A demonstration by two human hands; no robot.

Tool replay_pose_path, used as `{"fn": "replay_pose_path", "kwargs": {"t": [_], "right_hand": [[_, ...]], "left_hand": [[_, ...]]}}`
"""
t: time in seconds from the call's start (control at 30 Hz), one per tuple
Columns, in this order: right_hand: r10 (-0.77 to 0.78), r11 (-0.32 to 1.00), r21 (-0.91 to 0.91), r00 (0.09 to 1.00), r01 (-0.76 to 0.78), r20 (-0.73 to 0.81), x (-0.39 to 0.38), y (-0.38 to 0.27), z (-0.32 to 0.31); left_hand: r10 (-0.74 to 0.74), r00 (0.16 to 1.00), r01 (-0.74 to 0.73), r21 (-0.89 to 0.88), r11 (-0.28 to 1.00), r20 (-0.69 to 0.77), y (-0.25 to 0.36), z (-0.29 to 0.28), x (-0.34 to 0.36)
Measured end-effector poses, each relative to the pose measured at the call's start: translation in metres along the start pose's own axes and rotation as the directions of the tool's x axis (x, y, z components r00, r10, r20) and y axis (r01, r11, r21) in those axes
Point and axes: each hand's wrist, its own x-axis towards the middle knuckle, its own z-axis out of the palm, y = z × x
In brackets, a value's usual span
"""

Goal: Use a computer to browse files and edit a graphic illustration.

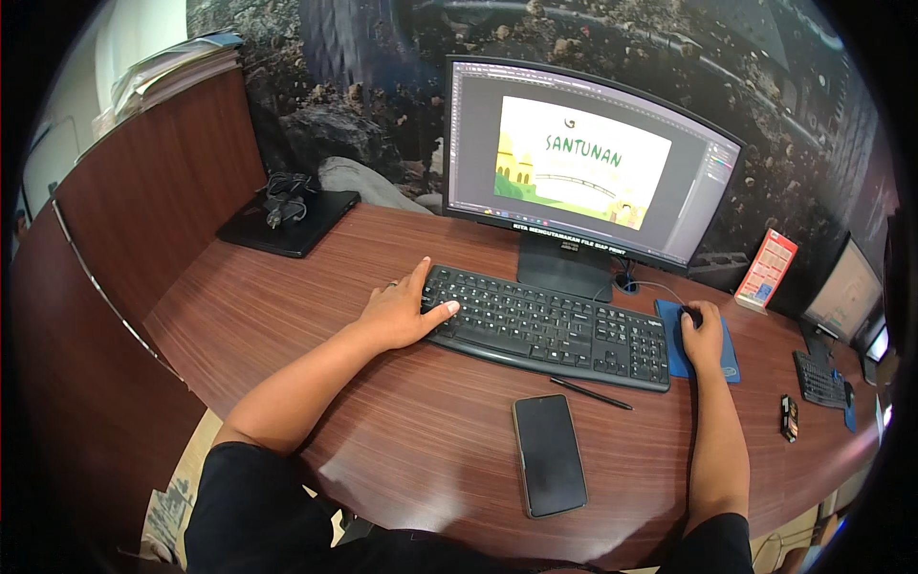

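My left hand rests at the left end of a black keyboard, thumb on its keys and fingers stretched along its left edge; a ring shows on one finger. My right hand is curled over a dark computer mouse, mostly hidden beneath it, on a blue mouse pad. Behind the keyboard stands a black monitor, showing a green, yellow and white illustration in an editing window. A dark-screened smartphone lies on the desk between my forearms, and a black pen lies just below the keyboard.
On the wooden desk, a closed black laptop bears a coiled cable. A red and white desk calendar stands right of the monitor. Farther right are a small black box, another keyboard and another monitor. Papers top the partition.
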Motion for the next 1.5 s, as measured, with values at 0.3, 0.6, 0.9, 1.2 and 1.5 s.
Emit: {"fn": "replay_pose_path", "kwargs": {"t": [0.3, 0.6, 0.9, 1.2, 1.5], "right_hand": [[0.056, 0.998, -0.029, 0.998, -0.055, 0.029, 0.002, -0.01, -0.001], [0.035, 0.999, -0.013, 0.999, -0.035, 0.033, 0.001, -0.007, 0.002], [0.039, 0.999, -0.014, 0.998, -0.039, 0.05, 0.001, -0.01, 0.0], [0.038, 0.999, -0.033, 0.998, -0.036, 0.059, 0.001, -0.013, -0.001], [0.084, 0.995, -0.061, 0.994, -0.08, 0.075, 0.0, -0.018, -0.003]], "left_hand": [[0.105, 0.993, -0.11, -0.093, 0.99, -0.058, -0.01, 0.016, -0.009], [0.091, 0.993, -0.098, -0.103, 0.99, -0.07, -0.014, 0.02, -0.006], [0.092, 0.994, -0.096, -0.081, 0.992, -0.058, -0.014, 0.018, -0.008], [0.098, 0.994, -0.1, -0.058, 0.993, -0.045, -0.011, 0.015, -0.009], [0.097, 0.994, -0.099, -0.061, 0.993, -0.041, -0.01, 0.014, -0.011]]}}
